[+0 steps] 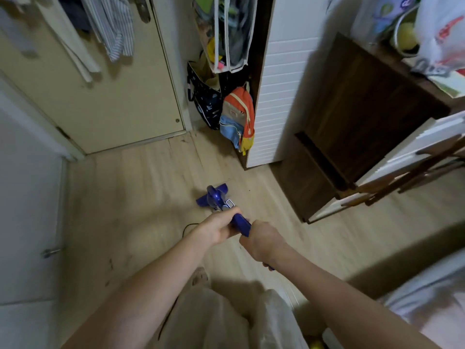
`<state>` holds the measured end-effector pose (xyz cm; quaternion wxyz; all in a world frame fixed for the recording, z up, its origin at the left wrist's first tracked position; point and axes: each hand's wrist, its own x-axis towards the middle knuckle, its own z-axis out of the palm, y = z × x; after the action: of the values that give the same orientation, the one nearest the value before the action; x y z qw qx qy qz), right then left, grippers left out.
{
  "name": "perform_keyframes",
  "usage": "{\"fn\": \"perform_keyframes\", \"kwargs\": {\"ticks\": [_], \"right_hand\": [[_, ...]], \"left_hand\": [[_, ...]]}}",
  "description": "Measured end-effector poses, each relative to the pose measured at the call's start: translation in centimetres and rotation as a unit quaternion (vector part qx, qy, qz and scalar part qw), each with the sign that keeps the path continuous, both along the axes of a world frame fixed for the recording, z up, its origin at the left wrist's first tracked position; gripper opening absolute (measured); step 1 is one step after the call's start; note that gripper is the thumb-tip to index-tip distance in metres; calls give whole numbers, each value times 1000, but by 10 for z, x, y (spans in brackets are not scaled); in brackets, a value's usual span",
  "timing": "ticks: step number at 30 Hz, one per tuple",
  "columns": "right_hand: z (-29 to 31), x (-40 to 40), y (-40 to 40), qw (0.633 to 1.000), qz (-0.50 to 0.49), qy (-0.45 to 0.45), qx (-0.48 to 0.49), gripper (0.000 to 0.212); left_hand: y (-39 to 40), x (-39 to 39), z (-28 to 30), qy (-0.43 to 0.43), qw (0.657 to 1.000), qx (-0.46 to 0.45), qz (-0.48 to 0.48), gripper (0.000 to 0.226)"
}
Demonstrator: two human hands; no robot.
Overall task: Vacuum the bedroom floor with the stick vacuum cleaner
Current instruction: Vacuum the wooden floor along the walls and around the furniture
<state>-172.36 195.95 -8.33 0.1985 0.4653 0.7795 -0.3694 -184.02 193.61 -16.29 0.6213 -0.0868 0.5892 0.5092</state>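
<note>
A blue stick vacuum cleaner (218, 199) stands on the light wood floor (141, 187) in the middle of the head view, seen from above, its floor head pointing toward the wardrobe corner. My left hand (221, 229) grips the upper body of the vacuum just below the grey label. My right hand (264, 241) grips the blue handle behind it, closer to me. A thin black cord (187, 226) trails off to the left of the hands.
A cream door (105, 107) closes off the far left. Bags and an orange-blue backpack (239, 117) hang beside a white wardrobe (284, 91). A dark wooden cabinet (352, 127) and a chair (402, 172) stand right. A white wall with a doorstop (50, 252) lies left.
</note>
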Motion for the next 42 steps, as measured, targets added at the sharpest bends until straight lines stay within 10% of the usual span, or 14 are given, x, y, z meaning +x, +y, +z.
{"fn": "perform_keyframes", "kwargs": {"ticks": [20, 32, 42], "right_hand": [[-27, 23, -105, 948, -272, 77, -146, 23], [-41, 22, -132, 989, -146, -16, -9, 13], [-49, -25, -14, 962, -228, 70, -131, 22]], "left_hand": [[-67, 25, -16, 84, 984, -25, -154, 14], [-95, 15, -23, 9, 986, -25, -163, 8], [7, -20, -14, 93, 990, -28, -104, 13]]}}
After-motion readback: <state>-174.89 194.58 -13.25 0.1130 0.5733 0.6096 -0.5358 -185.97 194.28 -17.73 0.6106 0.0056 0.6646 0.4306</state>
